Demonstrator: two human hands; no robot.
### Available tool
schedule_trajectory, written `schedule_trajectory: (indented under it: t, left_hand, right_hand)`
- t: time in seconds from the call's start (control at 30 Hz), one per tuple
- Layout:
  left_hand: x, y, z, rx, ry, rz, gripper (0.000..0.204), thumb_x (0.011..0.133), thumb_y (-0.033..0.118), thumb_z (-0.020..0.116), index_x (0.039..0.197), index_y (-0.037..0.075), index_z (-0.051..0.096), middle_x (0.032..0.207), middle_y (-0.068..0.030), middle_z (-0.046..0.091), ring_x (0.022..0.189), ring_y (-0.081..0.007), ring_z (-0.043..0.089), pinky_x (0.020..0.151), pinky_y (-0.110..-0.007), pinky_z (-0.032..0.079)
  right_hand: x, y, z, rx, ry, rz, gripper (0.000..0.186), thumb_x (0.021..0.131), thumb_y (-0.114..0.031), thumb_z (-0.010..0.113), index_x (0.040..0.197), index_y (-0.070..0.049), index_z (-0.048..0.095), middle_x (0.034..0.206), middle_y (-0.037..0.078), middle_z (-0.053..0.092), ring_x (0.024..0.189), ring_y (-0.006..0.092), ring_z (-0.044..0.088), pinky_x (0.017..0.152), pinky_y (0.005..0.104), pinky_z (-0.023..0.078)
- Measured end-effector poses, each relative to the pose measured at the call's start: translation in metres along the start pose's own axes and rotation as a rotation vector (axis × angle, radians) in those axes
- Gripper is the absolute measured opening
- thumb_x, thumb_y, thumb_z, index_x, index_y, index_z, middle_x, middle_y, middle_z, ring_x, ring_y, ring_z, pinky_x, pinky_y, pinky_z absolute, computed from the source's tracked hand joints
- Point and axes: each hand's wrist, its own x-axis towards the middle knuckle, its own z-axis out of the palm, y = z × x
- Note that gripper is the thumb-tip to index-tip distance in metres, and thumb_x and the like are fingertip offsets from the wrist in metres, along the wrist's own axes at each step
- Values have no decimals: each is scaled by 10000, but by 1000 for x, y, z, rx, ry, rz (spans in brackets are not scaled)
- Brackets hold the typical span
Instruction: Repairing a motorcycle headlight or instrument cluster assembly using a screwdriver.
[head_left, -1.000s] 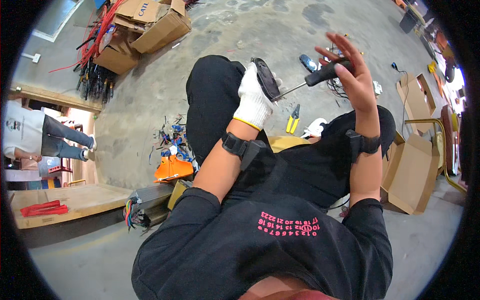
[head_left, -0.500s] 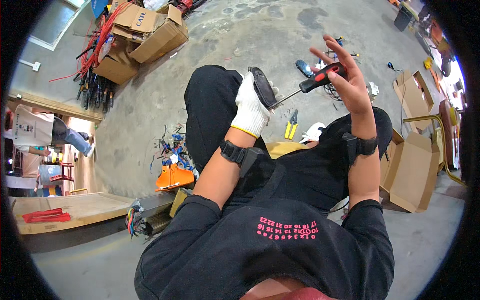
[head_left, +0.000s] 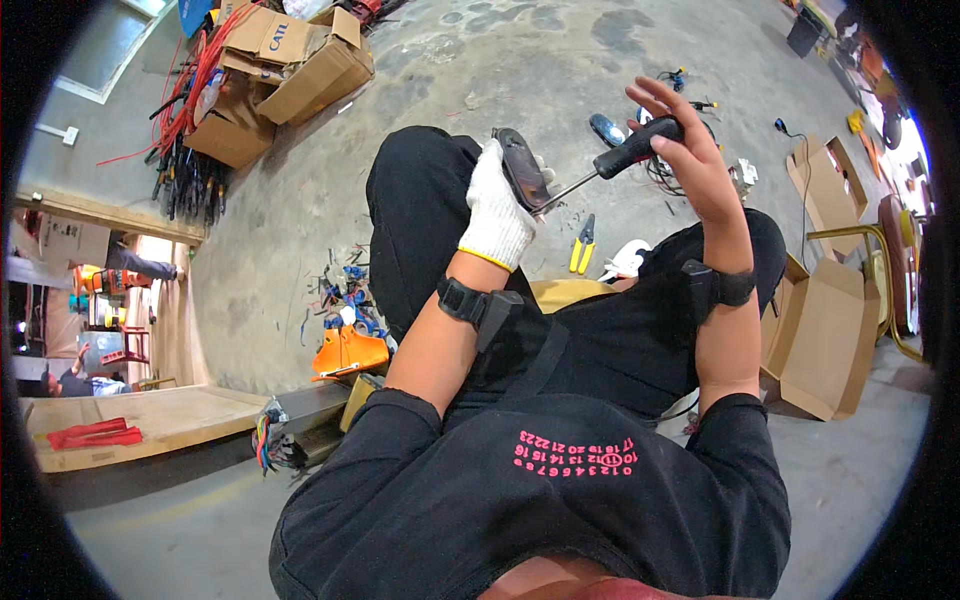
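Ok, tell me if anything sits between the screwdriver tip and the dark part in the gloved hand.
Nothing visible does. The right hand grips the black-handled screwdriver, and its shaft runs straight to the dark flat part held by the gloved left hand. The tip appears to meet the part's edge, with open air along the shaft.

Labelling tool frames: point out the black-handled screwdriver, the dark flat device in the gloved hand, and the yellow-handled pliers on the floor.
black-handled screwdriver [head_left: 634,150], head view, on the handle.
dark flat device [head_left: 523,168], head view, on its upper face above the white glove.
yellow-handled pliers [head_left: 582,246], head view, where the two handles meet.
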Motion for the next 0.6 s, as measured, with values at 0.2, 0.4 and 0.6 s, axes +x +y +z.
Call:
schedule_trajectory:
  t: [0.2,0.4,0.6]
  left_hand:
    - [-2,-2,2,-34,76,19,426,958,476,459,1024,68,564,833,-134,628,708,-318,630,626,-499,549]
    - [-4,0,5,-51,35,16,412,954,479,480,946,76,566,759,-119,620,622,-306,625,592,-474,567]
    - [-10,2,8,-121,9,-9,429,981,440,462,1044,23,543,884,-170,620,770,-339,636,713,-499,567]
  right_hand:
    - [-4,-8,3,42,-65,-2,341,911,-115,631,1232,-9,585,1058,101,653,955,196,668,797,306,547]
    - [-2,2,9,-446,119,141,223,955,-226,578,984,-16,650,790,17,586,755,104,546,696,241,444]
    - [-7,-1,25,151,116,-85,381,899,-140,646,1242,-29,524,1013,51,571,1024,193,570,841,330,490]
